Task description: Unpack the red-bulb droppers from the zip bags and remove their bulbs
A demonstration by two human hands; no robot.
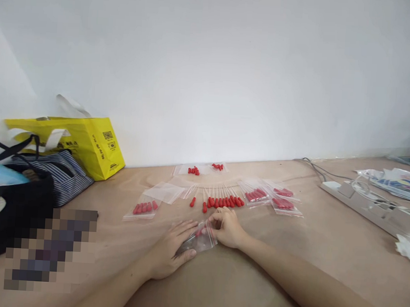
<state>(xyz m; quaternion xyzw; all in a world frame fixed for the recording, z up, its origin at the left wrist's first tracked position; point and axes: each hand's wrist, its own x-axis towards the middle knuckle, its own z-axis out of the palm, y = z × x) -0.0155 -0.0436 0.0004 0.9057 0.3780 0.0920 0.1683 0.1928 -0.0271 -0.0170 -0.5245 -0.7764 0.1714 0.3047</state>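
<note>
My left hand (171, 251) lies on a small clear zip bag (199, 241) on the brown table, its fingers pressed on the bag's lower end. My right hand (228, 227) pinches the bag's red-striped mouth, fingers curled together; a red piece shows inside. Just beyond the hands lies a row of red-tipped white sticks (223, 198). Filled zip bags of red pieces (144, 208) lie to the left, and others (282, 203) to the right. Empty bags (166, 191) are fanned out behind.
A yellow carrier bag (87, 144), a striped bag (61, 172) and a black bag (10, 211) stand at the left by the white wall. A white power strip (365, 202) with cables and printed packets (403, 180) lie at the right.
</note>
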